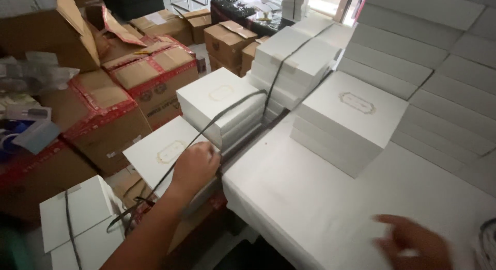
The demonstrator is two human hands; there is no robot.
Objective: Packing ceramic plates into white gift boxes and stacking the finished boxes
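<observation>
The left hand (195, 165) is closed in a loose fist over the near edge of a flat white box (164, 152), which carries a faint gold emblem on its lid. The fingers are curled around a dark plastic strap (227, 111), gripping it. That strap runs up and to the right from the hand, across a stack of white boxes (219, 106) just beyond, and on over a taller strapped bundle of white boxes (297, 58) further away. A loose tail of the strap loops down below the wrist, to the left of the forearm.

The right hand (413, 242) sits at the near right, blurred, fingers spread open and holding nothing, above the white-covered table (310, 197). A further stack of white boxes (347, 120) with a gold emblem rests on that table, well apart from the right hand. A wall of stacked white boxes (439, 63) fills the far right.

To the left stand brown cartons sealed with red tape (150, 79). At near left lies another strapped white bundle (80, 218).
</observation>
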